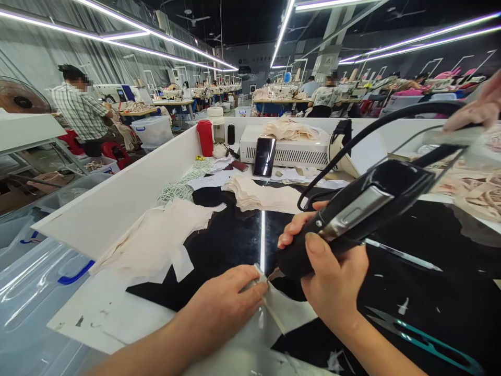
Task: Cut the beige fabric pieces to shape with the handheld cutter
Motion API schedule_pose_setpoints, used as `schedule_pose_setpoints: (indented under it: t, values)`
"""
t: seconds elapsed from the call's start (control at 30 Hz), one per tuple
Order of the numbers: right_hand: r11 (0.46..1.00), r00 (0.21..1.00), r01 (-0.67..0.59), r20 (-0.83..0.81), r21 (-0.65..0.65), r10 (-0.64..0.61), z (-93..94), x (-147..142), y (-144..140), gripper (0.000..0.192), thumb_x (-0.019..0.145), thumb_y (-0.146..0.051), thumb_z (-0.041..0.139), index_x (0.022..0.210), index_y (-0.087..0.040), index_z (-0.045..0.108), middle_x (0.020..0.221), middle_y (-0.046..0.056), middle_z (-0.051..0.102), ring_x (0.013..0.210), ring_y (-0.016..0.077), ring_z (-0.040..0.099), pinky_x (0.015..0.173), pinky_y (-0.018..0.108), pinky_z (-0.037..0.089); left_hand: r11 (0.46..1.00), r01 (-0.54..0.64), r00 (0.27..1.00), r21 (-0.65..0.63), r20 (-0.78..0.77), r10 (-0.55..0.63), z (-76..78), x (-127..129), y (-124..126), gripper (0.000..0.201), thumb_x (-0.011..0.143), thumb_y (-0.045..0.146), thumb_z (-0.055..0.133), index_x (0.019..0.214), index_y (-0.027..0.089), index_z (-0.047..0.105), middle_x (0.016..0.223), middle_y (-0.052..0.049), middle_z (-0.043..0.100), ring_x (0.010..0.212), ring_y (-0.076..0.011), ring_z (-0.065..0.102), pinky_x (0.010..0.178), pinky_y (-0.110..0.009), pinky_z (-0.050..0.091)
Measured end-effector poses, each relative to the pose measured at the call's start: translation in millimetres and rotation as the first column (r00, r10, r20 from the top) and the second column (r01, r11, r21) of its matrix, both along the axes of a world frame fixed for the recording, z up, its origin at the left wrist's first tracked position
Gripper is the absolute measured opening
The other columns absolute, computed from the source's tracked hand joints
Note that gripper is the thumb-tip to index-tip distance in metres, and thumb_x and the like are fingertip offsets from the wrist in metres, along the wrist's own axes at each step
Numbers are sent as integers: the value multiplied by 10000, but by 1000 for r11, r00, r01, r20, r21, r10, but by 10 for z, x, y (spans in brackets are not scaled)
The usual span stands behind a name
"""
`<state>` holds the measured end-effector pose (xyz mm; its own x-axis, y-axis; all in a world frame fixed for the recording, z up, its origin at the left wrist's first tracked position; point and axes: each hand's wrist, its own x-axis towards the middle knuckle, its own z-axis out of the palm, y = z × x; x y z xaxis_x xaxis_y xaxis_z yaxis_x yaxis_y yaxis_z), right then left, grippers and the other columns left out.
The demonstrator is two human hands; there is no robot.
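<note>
My right hand (331, 274) grips a black corded hand tool (364, 209) with a silver panel, its tip pointing down at a small pale fabric piece (289, 313) on the glossy black worktop (235, 240). My left hand (225, 303) presses that piece flat, fingertips pinching its edge right beside the tool tip. The tool's black cable (376, 128) loops up and to the right.
Cream fabric pieces lie in piles at left (156, 240) and centre (262, 196). Teal thread snips (422, 339) lie at lower right. A phone (264, 156), a white machine box (289, 149) and a red bottle (205, 137) stand at the back. Another person's hand (477, 107) shows upper right.
</note>
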<state>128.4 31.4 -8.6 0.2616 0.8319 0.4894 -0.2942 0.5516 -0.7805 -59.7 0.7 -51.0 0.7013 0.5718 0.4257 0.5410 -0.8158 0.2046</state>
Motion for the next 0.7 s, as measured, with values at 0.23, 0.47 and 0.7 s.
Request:
schedule_pose_setpoints:
  t: [0.23,0.47,0.7]
  values:
    - [999,1000,24,-14,49,-23,65,106,-36,382,886,-417,873,1159,-285,641,853,-45,696,694,153,649,656,314,570,996,25,999,90,-27,-23,72,15,32,303,1161,227,421,1182,128,706,1179,-128,722,1102,-218,720,959,-329,665]
    - [999,999,23,-25,37,-22,42,107,-56,389,881,-411,877,1160,-284,638,852,-45,700,692,149,657,658,310,582,991,111,994,81,-32,-109,126,99,50,218,1142,211,495,1180,112,686,1087,-99,731,1038,-199,717,950,-318,647]
    - [1000,999,17,-37,5,-17,30,70,-96,407,873,-412,880,1167,-280,631,852,-44,705,679,148,670,649,308,601,993,92,995,70,-48,-89,87,126,15,187,1132,172,488,1180,139,666,1062,-90,714,1004,-202,724,884,-315,649]
